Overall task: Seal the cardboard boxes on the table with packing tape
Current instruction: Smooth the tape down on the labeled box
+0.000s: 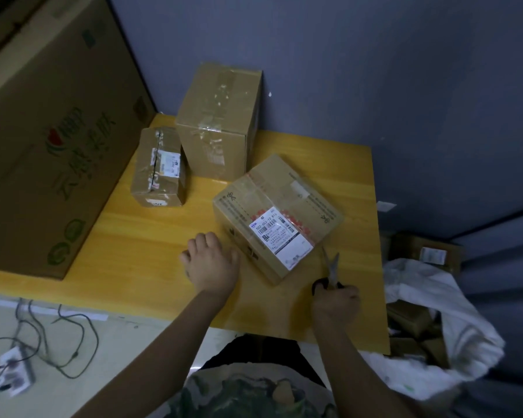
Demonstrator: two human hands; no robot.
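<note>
Head view: the left hand (212, 260) lies knuckles-up on the yellow table (139, 251), fingers bent under the palm; whether it holds anything cannot be told. It sits just beside the near-left side of the labelled box (280, 206), which lies flat on the table ahead of and between the two hands, turned at an angle, with a white shipping label on top and glossy clear tape across its lid. The right hand (337, 301) grips the black handles of a pair of scissors (331, 268); the blades are slightly parted and point away from the person, their tips at the box's near-right edge. Beyond the left hand a tall box (221, 122) stands against the blue wall, tape strips visible on its faces. Just left of that, a small box (159, 168) lies on the table, wrinkled tape along its top seam. Well left of the left hand, a large printed carton (52, 131) covers that end of the table. Right of the right hand, off the table, a white bag (435, 300) holds cardboard pieces.
</note>
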